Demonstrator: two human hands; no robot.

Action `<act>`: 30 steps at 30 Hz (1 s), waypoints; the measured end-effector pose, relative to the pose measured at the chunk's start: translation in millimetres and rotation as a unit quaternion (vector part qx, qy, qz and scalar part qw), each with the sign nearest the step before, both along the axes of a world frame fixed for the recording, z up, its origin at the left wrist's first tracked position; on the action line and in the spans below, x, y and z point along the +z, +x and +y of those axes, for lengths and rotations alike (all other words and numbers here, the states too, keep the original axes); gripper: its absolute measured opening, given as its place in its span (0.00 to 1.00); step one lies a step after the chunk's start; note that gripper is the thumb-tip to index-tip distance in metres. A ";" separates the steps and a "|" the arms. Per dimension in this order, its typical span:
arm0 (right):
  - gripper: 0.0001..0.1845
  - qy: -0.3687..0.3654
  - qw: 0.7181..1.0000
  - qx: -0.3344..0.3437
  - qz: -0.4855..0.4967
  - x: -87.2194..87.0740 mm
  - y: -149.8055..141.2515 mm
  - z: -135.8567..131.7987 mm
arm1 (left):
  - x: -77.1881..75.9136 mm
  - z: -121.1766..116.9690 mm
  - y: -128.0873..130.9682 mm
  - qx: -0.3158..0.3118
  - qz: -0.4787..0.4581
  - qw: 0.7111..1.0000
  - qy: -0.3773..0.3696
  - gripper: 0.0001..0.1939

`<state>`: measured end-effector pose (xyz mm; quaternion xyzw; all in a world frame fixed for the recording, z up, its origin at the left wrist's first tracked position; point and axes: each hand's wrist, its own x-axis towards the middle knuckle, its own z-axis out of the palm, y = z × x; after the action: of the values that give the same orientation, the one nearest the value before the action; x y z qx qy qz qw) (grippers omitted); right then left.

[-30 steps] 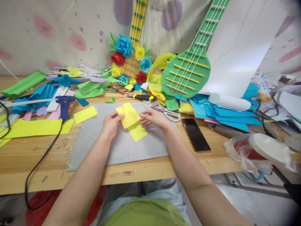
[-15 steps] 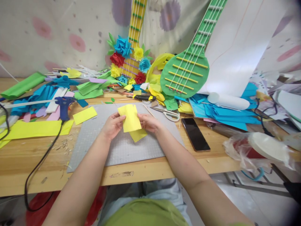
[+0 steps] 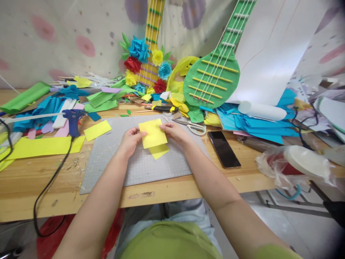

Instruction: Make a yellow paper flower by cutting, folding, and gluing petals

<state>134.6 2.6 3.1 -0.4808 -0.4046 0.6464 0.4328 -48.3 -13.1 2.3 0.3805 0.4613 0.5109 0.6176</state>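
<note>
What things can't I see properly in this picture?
Head view, lower yellow sheet: upper part hidden behind the held yellow sheet.
Head view, green instrument: neck's end cut off by the top edge.
Head view, yellow instrument: neck's end cut off there too; flowers hide some of its body.

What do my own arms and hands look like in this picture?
The left forearm and right forearm are bare, no watch or bracelet visible. The left hand and right hand wear no gloves; no rings show. A yellow-green sleeve shows on the right, matching the top.
</note>
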 end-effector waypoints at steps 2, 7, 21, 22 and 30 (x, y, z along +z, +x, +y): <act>0.11 0.007 0.999 -0.031 -0.002 -2.5 -3.2 1.0 | -0.2 0.0 0.8 -0.002 0.002 1.000 0.004 0.19; 0.14 0.026 0.997 -0.067 0.003 -2.5 -7.8 1.3 | -2.1 1.6 1.4 0.011 0.002 1.000 0.010 0.20; 0.15 0.084 0.992 -0.091 -0.004 -1.7 -13.3 -2.0 | -9.9 4.7 -3.6 -0.020 0.013 0.999 0.027 0.21; 0.16 0.087 0.991 -0.101 -0.002 -2.8 -14.6 -2.7 | -10.5 4.7 -4.3 -0.025 0.010 0.999 0.029 0.20; 0.18 0.102 0.987 -0.114 0.052 -15.5 -22.0 -2.5 | -11.2 3.5 -6.0 -0.020 -0.015 0.999 0.046 0.19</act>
<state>112.6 0.1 -12.4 -0.4429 -0.3876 0.5722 0.5711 -54.3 -9.6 -8.9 0.4106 0.4202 0.5244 0.6163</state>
